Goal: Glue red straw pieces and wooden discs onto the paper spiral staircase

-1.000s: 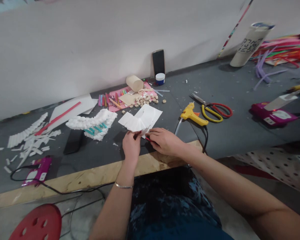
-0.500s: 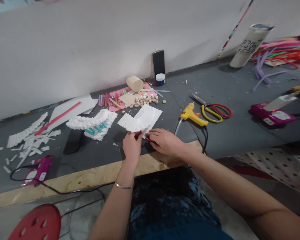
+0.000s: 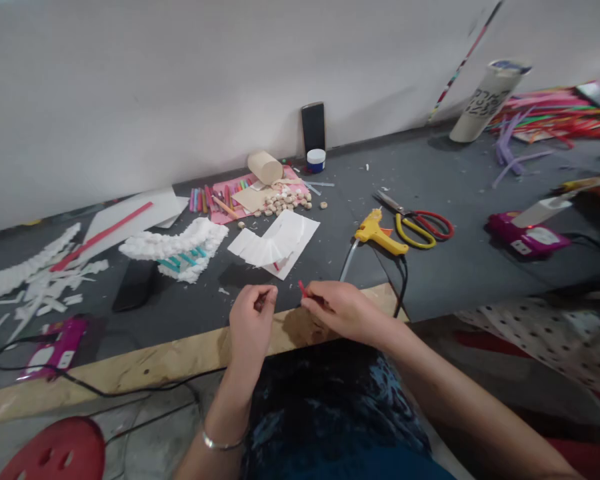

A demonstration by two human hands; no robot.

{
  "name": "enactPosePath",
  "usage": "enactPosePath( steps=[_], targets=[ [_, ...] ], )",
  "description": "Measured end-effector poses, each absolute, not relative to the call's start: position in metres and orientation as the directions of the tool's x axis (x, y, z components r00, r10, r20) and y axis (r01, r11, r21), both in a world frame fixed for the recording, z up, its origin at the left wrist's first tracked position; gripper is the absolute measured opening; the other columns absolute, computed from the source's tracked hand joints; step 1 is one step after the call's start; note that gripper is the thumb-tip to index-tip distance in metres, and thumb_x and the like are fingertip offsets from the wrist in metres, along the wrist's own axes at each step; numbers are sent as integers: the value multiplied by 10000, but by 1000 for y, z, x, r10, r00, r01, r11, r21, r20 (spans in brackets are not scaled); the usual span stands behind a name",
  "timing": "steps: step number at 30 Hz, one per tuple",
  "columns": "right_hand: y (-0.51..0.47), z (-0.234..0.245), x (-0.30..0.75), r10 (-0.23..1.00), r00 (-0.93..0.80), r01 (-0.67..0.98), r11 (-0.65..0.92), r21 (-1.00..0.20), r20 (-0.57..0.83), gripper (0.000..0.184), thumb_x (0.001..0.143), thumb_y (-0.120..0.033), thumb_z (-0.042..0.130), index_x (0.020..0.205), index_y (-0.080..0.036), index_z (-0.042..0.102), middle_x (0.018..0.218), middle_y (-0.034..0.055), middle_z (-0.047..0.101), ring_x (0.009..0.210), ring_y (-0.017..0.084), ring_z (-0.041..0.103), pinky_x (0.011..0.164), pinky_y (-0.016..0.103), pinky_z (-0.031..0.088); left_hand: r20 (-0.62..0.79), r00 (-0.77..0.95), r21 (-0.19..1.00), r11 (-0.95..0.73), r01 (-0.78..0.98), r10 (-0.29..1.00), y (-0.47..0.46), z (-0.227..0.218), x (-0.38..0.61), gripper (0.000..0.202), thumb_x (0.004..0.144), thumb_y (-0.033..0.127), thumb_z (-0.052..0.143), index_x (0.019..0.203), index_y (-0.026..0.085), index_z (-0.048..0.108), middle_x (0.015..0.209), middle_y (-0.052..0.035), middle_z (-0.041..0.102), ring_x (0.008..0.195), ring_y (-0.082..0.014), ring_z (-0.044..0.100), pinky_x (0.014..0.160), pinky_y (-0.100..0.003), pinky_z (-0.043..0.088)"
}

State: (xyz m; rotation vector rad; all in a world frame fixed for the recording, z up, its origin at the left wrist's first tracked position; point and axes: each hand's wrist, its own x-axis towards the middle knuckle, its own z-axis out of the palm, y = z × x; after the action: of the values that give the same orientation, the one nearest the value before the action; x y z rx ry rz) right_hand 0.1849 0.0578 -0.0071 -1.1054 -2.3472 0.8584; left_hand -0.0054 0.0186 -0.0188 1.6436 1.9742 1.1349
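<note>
Near the table's front edge, my right hand [image 3: 340,308] pinches a short red strip [image 3: 303,289], its end sticking up past the fingertips. My left hand [image 3: 253,313] is closed in a pinch just across from it; whatever its fingertips hold, if anything, is too small to name. Both hands are apart from the white paper piece [image 3: 293,241], which lies just beyond them with curved, fanned segments on a flat sheet. A bit of red shows under its near edge. Left of it stands a model covered in white fluffy balls [image 3: 180,240] with teal sticks.
A yellow glue gun [image 3: 380,232] and scissors [image 3: 415,220] lie to the right. Behind are wooden beads [image 3: 285,200] and crayon-like sticks [image 3: 220,199] on pink paper. White paper scraps [image 3: 55,287], a dark phone [image 3: 136,283] and a purple power strip [image 3: 57,350] are at left.
Both hands have drawn back from the white paper piece toward the table's front edge. They now sit clear of it, and the red strip in my right hand shows more plainly.
</note>
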Motion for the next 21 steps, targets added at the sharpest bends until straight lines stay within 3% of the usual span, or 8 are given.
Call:
enactPosePath(
  steps=[5,10,13,15,18,21],
  targets=[
    [44,-7,180,783,-614,512,492,-704,100,181,938,-236,520,776,-180,578,702,6,620,608,115,499,576,234,301,101,-128,962,-64,266,987,9,-10,17,212,856,369,645,946,215,759,915,-42,708,870,-173,641,753,-267,494],
    [47,0,185,790,-613,593,484,-643,29,216,940,-274,513,778,-186,623,696,19,656,602,137,550,568,252,327,10,-94,999,-7,31,995,18,-15,29,152,790,341,722,825,194,740,844,-30,690,805,-152,627,731,-251,489],
    [72,5,219,790,-606,614,537,-579,90,190,926,-360,553,914,-210,669,882,53,717,810,198,644,705,292,427,-41,-98,999,38,-27,994,20,-9,28,190,802,364,710,809,174,697,771,-21,669,720,-126,605,664,-230,464],
    [101,0,258,877,-435,723,475,-502,205,271,950,-413,501,1035,-208,656,1062,103,703,984,240,639,829,344,447,-57,-92,996,51,-68,994,20,-2,24,238,836,405,668,828,167,655,757,-22,663,654,-111,588,588,-218,429],
    [146,-18,319,972,-72,968,122,-219,223,361,960,-443,441,1125,-176,621,1100,187,668,1007,307,610,828,416,419,-64,-37,993,60,-99,997,19,4,16,278,875,454,610,869,176,593,681,8,607,538,-85,512,506,-210,360],
    [173,-38,358,987,-63,985,85,-149,145,337,917,-385,517,1079,-113,636,972,247,661,891,331,611,756,426,392,-115,7,992,116,-44,993,16,3,10,284,897,468,573,895,184,579,591,60,453,487,-67,385,477,-204,283]
  ],
)
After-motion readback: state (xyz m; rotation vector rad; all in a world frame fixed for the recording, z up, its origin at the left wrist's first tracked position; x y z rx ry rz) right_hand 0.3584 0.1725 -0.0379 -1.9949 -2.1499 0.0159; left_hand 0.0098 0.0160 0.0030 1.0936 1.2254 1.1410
